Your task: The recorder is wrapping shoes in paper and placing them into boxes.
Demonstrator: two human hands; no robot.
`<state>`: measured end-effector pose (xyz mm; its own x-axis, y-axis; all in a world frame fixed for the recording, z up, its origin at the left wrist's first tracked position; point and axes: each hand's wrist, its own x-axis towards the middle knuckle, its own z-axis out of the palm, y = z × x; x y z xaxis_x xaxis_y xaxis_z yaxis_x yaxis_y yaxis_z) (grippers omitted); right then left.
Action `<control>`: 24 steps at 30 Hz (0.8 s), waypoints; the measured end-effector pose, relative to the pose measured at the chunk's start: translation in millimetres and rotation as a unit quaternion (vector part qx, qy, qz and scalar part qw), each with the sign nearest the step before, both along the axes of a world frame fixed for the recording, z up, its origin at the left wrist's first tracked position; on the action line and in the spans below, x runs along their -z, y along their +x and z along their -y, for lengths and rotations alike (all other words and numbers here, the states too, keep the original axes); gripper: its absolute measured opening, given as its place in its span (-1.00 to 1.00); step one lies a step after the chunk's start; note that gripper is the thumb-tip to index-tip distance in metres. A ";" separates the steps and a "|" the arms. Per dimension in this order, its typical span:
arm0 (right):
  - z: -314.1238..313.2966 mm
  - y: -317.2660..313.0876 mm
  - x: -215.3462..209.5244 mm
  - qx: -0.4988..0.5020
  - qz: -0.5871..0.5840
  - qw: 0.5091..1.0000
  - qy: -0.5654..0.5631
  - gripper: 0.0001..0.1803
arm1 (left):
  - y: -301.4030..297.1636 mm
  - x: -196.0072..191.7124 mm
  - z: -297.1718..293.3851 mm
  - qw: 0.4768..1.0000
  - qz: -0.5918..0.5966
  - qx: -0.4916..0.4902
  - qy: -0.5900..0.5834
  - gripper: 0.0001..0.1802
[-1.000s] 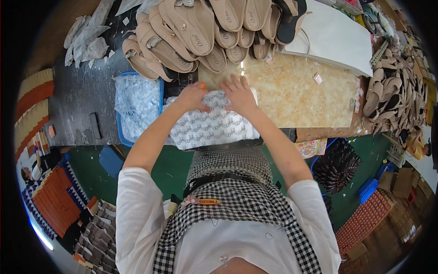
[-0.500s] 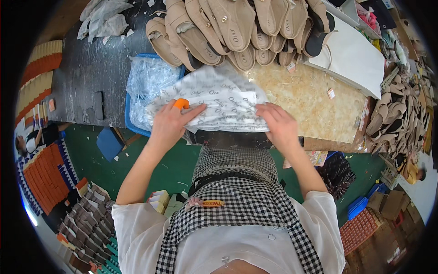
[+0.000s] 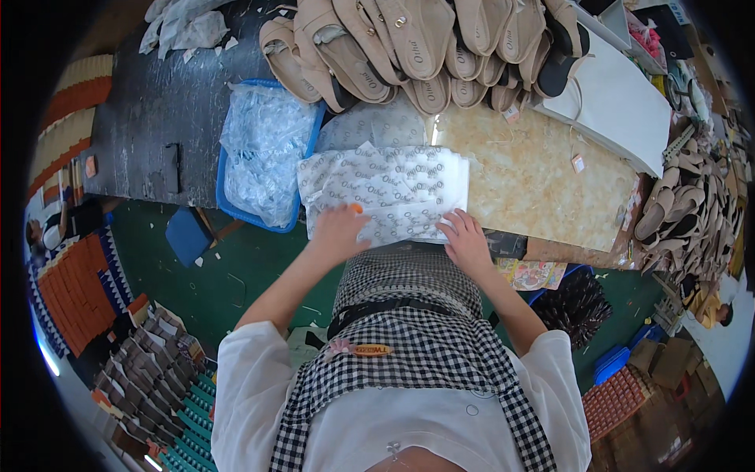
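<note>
A stack of white tissue paper with grey printing lies at the table's near edge, in front of me. My left hand is over its near left part, with an orange cover on one finger; motion blurs its fingers. At the near right corner, my right hand rests on the paper with fingers apart. Behind the stack, a greyish printed sheet lies on the table. Beige sandals are heaped beyond it. To the left of the paper stands a blue basket holding clear plastic bags.
A white box stands at the right back, past the marbled tabletop. Further right is another pile of sandals. Crumpled plastic lies at the far left. Below the table are a blue stool and a dark bristly bundle.
The paper, bunched up and lifted before, now lies flatter and squarer. My left hand has moved right and nearer to me; my right hand has come slightly nearer and left.
</note>
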<state>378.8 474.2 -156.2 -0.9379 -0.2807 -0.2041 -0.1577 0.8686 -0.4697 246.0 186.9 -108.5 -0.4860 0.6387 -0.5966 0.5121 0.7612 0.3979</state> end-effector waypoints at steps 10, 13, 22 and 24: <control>61.7 -106.5 14.2 0.193 0.065 0.945 -0.256 -0.50 | -63.9 46.0 -15.4 0.938 -0.190 -0.262 0.125 -0.72; 70.6 -113.0 27.2 0.097 -0.023 0.984 -0.150 -0.58 | -73.5 33.9 5.8 0.914 -0.202 -0.274 0.220 -0.72; 62.3 -143.4 -20.7 0.159 0.288 0.867 -0.375 -0.63 | -43.5 -11.3 -11.7 0.949 -0.150 -0.154 0.231 -0.55; 64.2 -157.3 -41.3 0.108 0.275 0.884 -0.362 -0.65 | -44.8 -20.6 -11.9 0.954 0.013 -0.209 0.214 -0.56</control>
<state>221.5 410.0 -114.9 -0.7998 -0.3507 -0.4872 0.4014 0.2910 -0.8684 201.3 198.9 -87.9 -0.7401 0.5800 -0.3404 0.1841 0.6616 0.7269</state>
